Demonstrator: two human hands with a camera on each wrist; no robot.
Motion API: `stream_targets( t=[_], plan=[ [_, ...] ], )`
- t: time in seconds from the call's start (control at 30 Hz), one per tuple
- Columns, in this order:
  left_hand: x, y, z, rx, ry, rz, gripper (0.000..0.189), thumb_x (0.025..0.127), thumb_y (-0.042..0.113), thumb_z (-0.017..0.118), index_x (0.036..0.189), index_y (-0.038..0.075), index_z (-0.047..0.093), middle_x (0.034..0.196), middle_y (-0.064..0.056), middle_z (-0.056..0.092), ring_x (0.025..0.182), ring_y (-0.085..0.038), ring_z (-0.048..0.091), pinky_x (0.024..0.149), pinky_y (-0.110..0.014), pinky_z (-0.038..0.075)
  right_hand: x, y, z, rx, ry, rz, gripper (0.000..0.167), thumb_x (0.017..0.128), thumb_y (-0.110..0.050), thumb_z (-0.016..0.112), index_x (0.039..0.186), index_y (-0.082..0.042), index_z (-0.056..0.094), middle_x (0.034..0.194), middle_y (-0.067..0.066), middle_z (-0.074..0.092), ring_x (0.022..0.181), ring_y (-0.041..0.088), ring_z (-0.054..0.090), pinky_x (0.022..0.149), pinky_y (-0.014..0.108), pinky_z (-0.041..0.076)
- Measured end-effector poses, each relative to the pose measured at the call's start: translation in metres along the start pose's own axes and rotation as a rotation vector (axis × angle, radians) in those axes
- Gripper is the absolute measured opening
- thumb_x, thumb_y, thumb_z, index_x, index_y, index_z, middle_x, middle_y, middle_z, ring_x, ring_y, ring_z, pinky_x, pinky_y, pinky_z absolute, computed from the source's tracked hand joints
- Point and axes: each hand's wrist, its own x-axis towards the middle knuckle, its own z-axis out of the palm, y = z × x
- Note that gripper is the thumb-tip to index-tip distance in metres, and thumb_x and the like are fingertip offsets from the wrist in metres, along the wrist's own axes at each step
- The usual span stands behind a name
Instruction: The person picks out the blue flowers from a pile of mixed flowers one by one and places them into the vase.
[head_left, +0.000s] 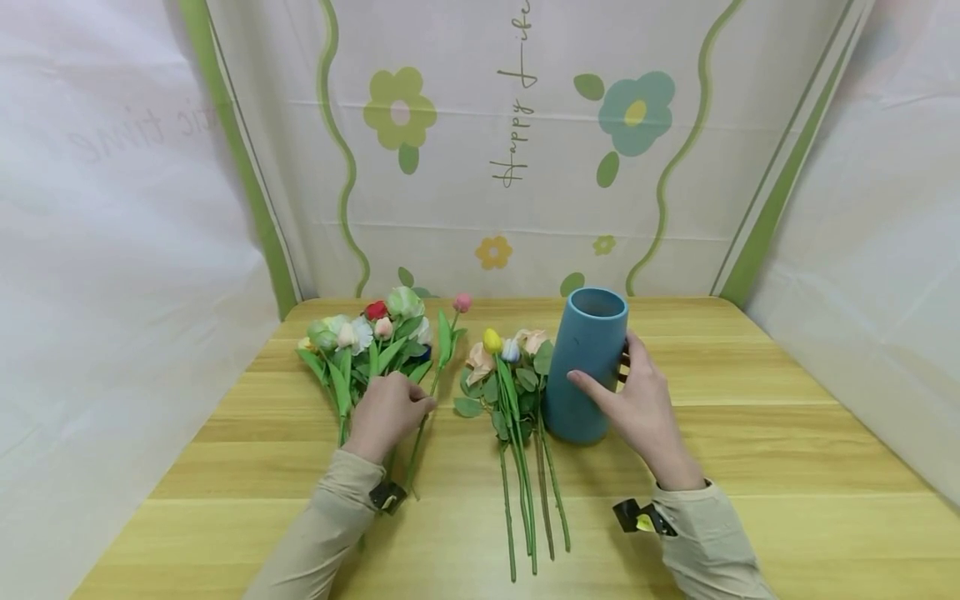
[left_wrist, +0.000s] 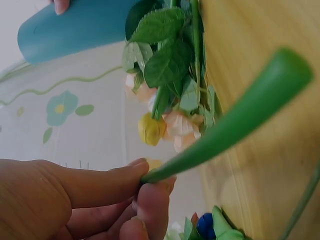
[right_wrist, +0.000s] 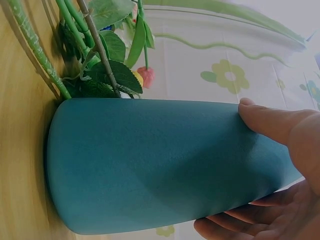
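My left hand [head_left: 388, 414] pinches the green stem of a pink tulip [head_left: 462, 302] between thumb and fingertips. In the left wrist view the cut end of that stem [left_wrist: 235, 125] points toward the camera. The tulip's head leans up and to the right, beside a pile of mixed flowers [head_left: 352, 342]. My right hand [head_left: 647, 408] grips a tall blue vase [head_left: 588, 367], thumb on its front and fingers around its far side. The vase stands nearly upright on the table, its mouth showing dark inside.
Between the hands lies a second bunch with a yellow tulip [head_left: 492, 341], peach roses [head_left: 480, 364] and long stems pointing toward me, its leaves against the vase. The wooden table [head_left: 750, 433] ends at a printed curtain [head_left: 465, 167]; white side sheets flank it.
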Motion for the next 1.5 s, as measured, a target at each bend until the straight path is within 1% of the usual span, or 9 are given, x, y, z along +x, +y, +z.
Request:
stream_targets(
  t=[0.23, 0.43, 0.6, 0.7, 0.83, 1.07, 1.23, 1.37, 1.5],
  plan=[
    [-0.002, 0.006, 0.008, -0.063, 0.041, 0.090, 0.022, 0.090, 0.019, 0.074, 0.069, 0.011, 0.076, 0.051, 0.008, 0.055, 0.044, -0.009, 0.042, 0.043, -0.027, 0.034, 0.001, 0.000, 0.001, 0.003, 0.003, -0.005, 0.096, 0.084, -0.044, 0.077, 0.150, 0.003, 0.025, 0.138, 0.028, 0.045, 0.122, 0.045, 0.049, 0.089, 0.060, 0.046],
    [-0.004, 0.012, 0.014, -0.061, 0.082, 0.126, 0.030, 0.090, 0.019, 0.073, 0.061, 0.012, 0.070, 0.043, 0.010, 0.037, 0.041, -0.007, 0.033, 0.041, -0.025, 0.026, 0.001, -0.001, 0.000, -0.002, 0.002, -0.001, 0.097, 0.084, -0.045, 0.077, 0.150, 0.002, 0.025, 0.138, 0.029, 0.045, 0.122, 0.045, 0.049, 0.089, 0.060, 0.046],
    [-0.006, 0.017, 0.017, -0.097, 0.094, 0.136, 0.031, 0.091, 0.020, 0.072, 0.061, 0.015, 0.067, 0.043, 0.011, 0.033, 0.041, -0.007, 0.030, 0.041, -0.025, 0.024, 0.002, -0.002, 0.000, -0.007, -0.001, -0.001, 0.096, 0.084, -0.045, 0.076, 0.151, 0.003, 0.024, 0.138, 0.029, 0.045, 0.122, 0.046, 0.048, 0.089, 0.060, 0.046],
    [-0.007, 0.020, 0.018, -0.151, 0.075, 0.151, 0.032, 0.092, 0.020, 0.071, 0.061, 0.016, 0.067, 0.043, 0.011, 0.033, 0.040, -0.007, 0.029, 0.041, -0.025, 0.024, 0.002, -0.003, 0.000, -0.005, -0.004, -0.004, 0.096, 0.085, -0.045, 0.076, 0.151, 0.003, 0.024, 0.138, 0.029, 0.044, 0.123, 0.046, 0.048, 0.090, 0.060, 0.046],
    [-0.010, 0.024, 0.020, -0.216, 0.055, 0.166, 0.025, 0.092, 0.019, 0.071, 0.068, 0.016, 0.073, 0.045, 0.011, 0.043, 0.040, -0.007, 0.031, 0.042, -0.025, 0.027, 0.002, -0.001, 0.001, -0.005, 0.001, -0.017, 0.096, 0.085, -0.044, 0.076, 0.150, 0.003, 0.025, 0.138, 0.029, 0.045, 0.122, 0.046, 0.048, 0.089, 0.060, 0.046],
    [-0.012, 0.031, 0.026, -0.260, 0.034, 0.169, 0.016, 0.092, 0.019, 0.072, 0.078, 0.013, 0.078, 0.053, 0.010, 0.057, 0.042, -0.007, 0.040, 0.042, -0.025, 0.032, 0.003, 0.001, 0.002, -0.005, 0.006, -0.022, 0.096, 0.085, -0.044, 0.076, 0.150, 0.004, 0.024, 0.138, 0.030, 0.045, 0.122, 0.046, 0.048, 0.088, 0.061, 0.046],
    [-0.013, 0.037, 0.032, -0.301, 0.018, 0.187, 0.020, 0.092, 0.015, 0.071, 0.073, 0.013, 0.076, 0.055, 0.008, 0.060, 0.043, -0.008, 0.044, 0.041, -0.024, 0.034, 0.002, 0.000, 0.001, -0.010, 0.003, -0.012, 0.096, 0.085, -0.045, 0.076, 0.150, 0.004, 0.024, 0.138, 0.030, 0.044, 0.122, 0.047, 0.048, 0.089, 0.061, 0.046],
    [-0.015, 0.042, 0.038, -0.320, -0.036, 0.192, 0.028, 0.094, 0.014, 0.069, 0.066, 0.012, 0.072, 0.050, 0.008, 0.056, 0.040, -0.007, 0.040, 0.039, -0.022, 0.030, 0.001, 0.001, 0.001, -0.010, 0.000, -0.009, 0.096, 0.085, -0.045, 0.076, 0.150, 0.004, 0.024, 0.138, 0.029, 0.044, 0.122, 0.046, 0.048, 0.089, 0.060, 0.046],
    [-0.017, 0.045, 0.045, -0.351, -0.094, 0.217, 0.028, 0.093, 0.009, 0.067, 0.065, 0.006, 0.071, 0.052, 0.005, 0.059, 0.041, -0.007, 0.049, 0.039, -0.022, 0.035, 0.000, 0.001, 0.001, -0.006, -0.004, -0.003, 0.097, 0.085, -0.045, 0.076, 0.150, 0.004, 0.023, 0.139, 0.030, 0.043, 0.123, 0.047, 0.047, 0.089, 0.061, 0.046]
  ],
)
